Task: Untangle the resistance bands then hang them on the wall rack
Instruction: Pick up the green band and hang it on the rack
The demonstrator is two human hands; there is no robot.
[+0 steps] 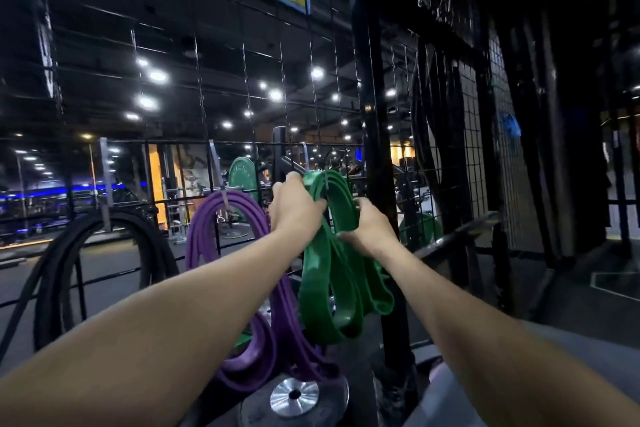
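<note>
Both my hands, left hand [294, 206] and right hand [367, 230], grip the green bands [332, 274] at the wire rack [242, 142] beside hanging purple bands [221, 218]; no writing reads clearly.

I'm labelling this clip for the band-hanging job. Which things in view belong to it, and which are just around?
Job: green bands, gripped by left hand and right hand; purple bands hanging on a hook; wire wall rack.

Around: black ropes, green weight plate, silver-hubbed plate.
</note>
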